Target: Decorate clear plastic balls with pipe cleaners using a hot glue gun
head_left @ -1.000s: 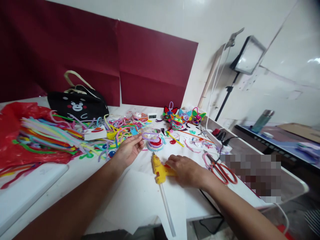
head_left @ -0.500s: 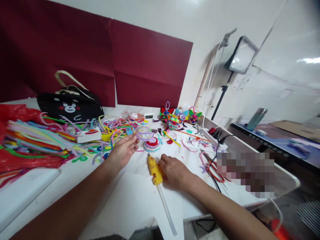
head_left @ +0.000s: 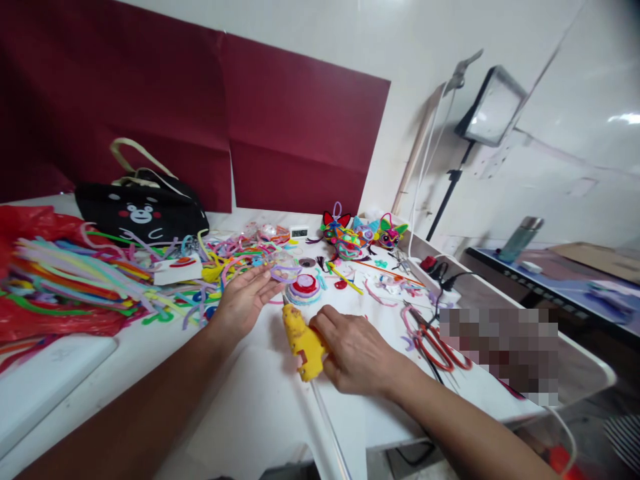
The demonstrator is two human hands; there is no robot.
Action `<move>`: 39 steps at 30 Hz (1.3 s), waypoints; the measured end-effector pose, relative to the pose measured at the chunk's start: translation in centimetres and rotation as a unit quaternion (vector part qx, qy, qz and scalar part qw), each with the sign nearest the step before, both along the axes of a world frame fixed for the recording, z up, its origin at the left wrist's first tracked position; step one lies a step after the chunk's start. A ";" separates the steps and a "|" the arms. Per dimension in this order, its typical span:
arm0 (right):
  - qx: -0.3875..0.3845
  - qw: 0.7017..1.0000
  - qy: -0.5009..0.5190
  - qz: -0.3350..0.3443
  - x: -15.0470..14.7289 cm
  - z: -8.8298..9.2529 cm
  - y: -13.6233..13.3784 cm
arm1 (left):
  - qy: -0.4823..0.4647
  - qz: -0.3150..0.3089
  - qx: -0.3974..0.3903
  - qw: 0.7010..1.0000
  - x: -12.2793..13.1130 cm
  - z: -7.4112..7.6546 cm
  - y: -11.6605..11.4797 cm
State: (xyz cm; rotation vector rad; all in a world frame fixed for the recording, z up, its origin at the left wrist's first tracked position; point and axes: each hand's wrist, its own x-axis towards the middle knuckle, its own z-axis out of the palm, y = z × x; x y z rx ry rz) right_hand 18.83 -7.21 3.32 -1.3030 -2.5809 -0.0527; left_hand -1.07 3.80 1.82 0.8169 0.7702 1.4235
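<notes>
My left hand (head_left: 245, 297) pinches a bent lilac pipe cleaner (head_left: 285, 275) between thumb and fingers. In my right hand (head_left: 355, 347) is a yellow glue gun (head_left: 304, 347), its nozzle pointing up toward the left fingertips. A long clear glue stick (head_left: 327, 423) trails from the gun's rear end. Just beyond the nozzle lies a round coiled pipe-cleaner piece (head_left: 303, 288) in red, lilac and pale blue. I cannot tell whether the nozzle touches the pipe cleaner.
Loose pipe cleaners (head_left: 75, 270) heap on the left beside a black bag (head_left: 143, 217). Finished colourful animal-faced ornaments (head_left: 347, 233) stand at the back. Red-handled scissors (head_left: 437, 347) lie at right, near a power cord (head_left: 440, 287). A white box (head_left: 55, 387) sits at front left.
My right hand has raised the glue gun and brought it left, its nozzle now close to my left fingers. My left hand still holds the lilac pipe cleaner.
</notes>
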 end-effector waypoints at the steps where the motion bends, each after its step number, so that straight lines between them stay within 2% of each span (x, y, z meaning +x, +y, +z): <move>1: 0.003 1.000 0.023 0.003 0.0 0.1 0.1 | 0.001 -0.002 -0.001 1.000 0.0 0.0 -0.1; 7: 0.011 0.981 0.193 0.033 -0.3 -1.3 1.1 | 0.002 -0.013 0.001 1.000 0.3 -0.1 -0.4; 11: 0.022 0.963 0.261 0.058 -0.4 -1.9 1.2 | 0.010 -0.021 0.020 1.000 0.5 -0.3 -0.6; 16: 0.045 0.957 0.279 0.073 -0.3 -1.8 1.2 | 0.019 -0.036 0.034 0.999 0.8 -0.2 -1.0; 29: 0.035 0.952 0.295 0.080 0.0 -1.8 1.0 | 0.032 -0.041 0.043 0.998 1.0 -0.1 -1.4; 34: 0.014 0.941 0.328 0.082 0.5 -2.0 1.0 | 0.078 -0.023 0.083 0.993 0.9 -0.5 -1.3; 39: -0.021 0.926 0.373 0.055 0.9 -1.6 1.2 | 0.133 0.003 0.130 0.983 0.8 -0.9 -1.2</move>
